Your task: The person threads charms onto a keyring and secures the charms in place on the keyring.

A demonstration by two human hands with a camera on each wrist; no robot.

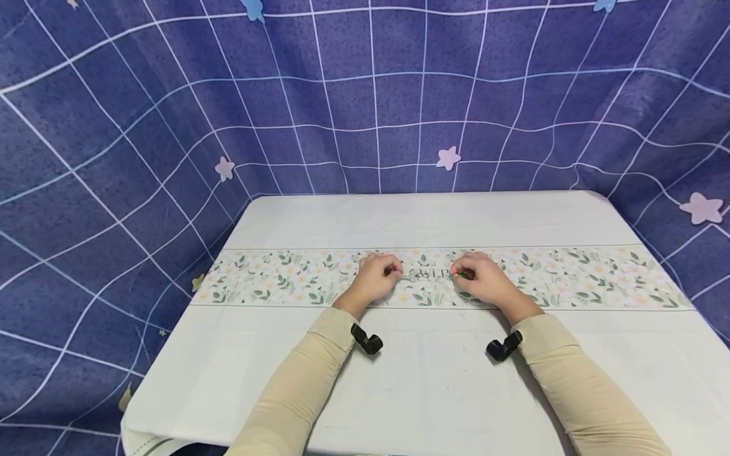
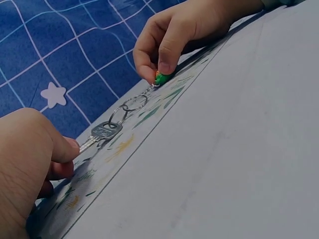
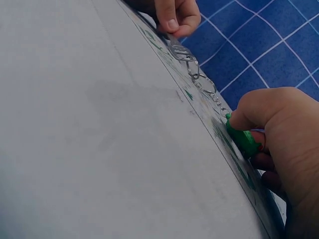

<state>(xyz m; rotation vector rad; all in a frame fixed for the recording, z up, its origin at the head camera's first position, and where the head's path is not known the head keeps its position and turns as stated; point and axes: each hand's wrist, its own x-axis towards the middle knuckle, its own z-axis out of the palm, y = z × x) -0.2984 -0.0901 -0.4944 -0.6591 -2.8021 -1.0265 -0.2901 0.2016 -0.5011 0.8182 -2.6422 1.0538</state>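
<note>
My left hand [image 1: 376, 278] pinches the blade of a silver key [image 2: 105, 131] between thumb and fingers. From the key's head run two linked metal rings [image 2: 134, 102] and a short chain [image 3: 218, 103], stretched out between the hands. At the chain's other end my right hand [image 1: 481, 278] pinches a small green keychain charm [image 3: 242, 138] with a bit of orange and red on it. The fingers cover much of the charm, so its shape is partly hidden. Both hands are close over the floral band of the tablecloth.
A white tablecloth [image 1: 422, 367] covers the table, with a floral strip [image 1: 593, 278] running across its middle. Behind and at the sides hangs a blue curtain [image 1: 342, 95] with white grid lines and stars. Black wrist cameras [image 1: 367, 342] sit on both sleeves.
</note>
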